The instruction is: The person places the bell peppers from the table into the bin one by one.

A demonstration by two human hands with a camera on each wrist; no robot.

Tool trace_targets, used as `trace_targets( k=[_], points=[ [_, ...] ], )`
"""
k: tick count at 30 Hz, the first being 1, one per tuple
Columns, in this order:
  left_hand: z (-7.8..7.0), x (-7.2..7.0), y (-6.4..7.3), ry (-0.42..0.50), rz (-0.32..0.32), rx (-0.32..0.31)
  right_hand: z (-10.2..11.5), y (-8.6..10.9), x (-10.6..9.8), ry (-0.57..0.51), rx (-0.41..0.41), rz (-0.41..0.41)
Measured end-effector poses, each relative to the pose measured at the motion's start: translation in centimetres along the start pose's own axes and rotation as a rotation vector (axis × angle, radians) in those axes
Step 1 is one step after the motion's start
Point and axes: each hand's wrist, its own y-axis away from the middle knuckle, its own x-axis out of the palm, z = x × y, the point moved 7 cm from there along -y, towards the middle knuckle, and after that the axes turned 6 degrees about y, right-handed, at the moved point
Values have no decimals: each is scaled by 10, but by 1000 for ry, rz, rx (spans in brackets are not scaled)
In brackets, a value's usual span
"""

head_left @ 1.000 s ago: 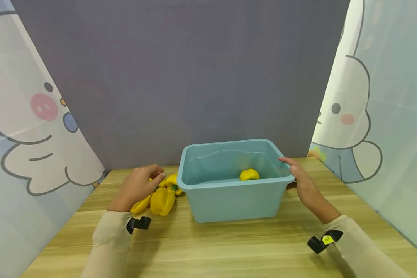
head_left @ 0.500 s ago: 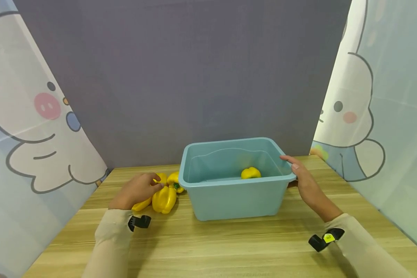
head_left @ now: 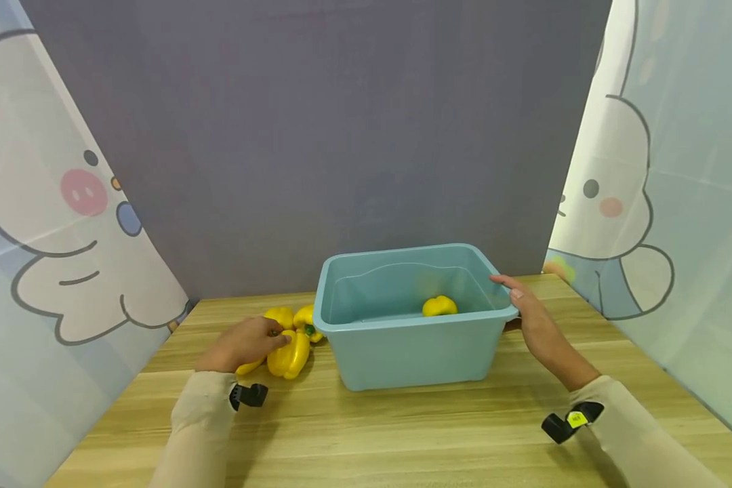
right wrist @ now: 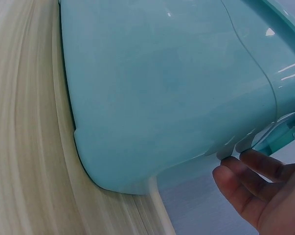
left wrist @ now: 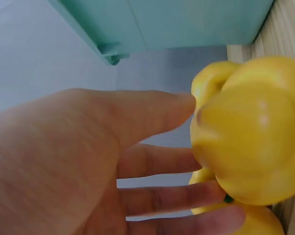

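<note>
My left hand [head_left: 244,344] is over a cluster of yellow bell peppers on the table, left of a light blue plastic bin [head_left: 411,352]. Its thumb tip overlaps the front bell pepper [head_left: 291,359]. Seen from the left wrist, the fingers [left wrist: 159,160] stretch out fairly straight, tips right at the nearest yellow pepper [left wrist: 255,132]. A back pepper [head_left: 278,316] and a right one [head_left: 303,316] with a green stem lie beyond; another at left is partly hidden by the hand. My right hand [head_left: 537,332] grips the bin's right rim, thumb on top and fingertips [right wrist: 228,181] underneath.
One yellow bell pepper [head_left: 439,306] lies inside the bin, toward its right side. The wood-grain table [head_left: 366,440] extends in front of the bin. A grey backdrop [head_left: 341,135] stands close behind, with cartoon-printed curtains [head_left: 707,271] at both sides.
My left hand has lowered and shifted slightly right toward the front bell pepper, uncovering more of the back one. My right hand stays on the bin's rim, and the bin stands still.
</note>
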Motion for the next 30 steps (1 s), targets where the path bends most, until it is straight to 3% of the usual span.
trace_targets(
  k=[9, 17, 30],
  points=[
    [-4, 8, -2, -3, 22, -41, -1, 0, -1, 4, -3, 6],
    [0, 13, 2, 17, 76, -139, -2, 0, 0, 23, 1, 17],
    [6, 15, 4, 96, 85, -109, -3, 0, -1, 32, -1, 24]
  ],
)
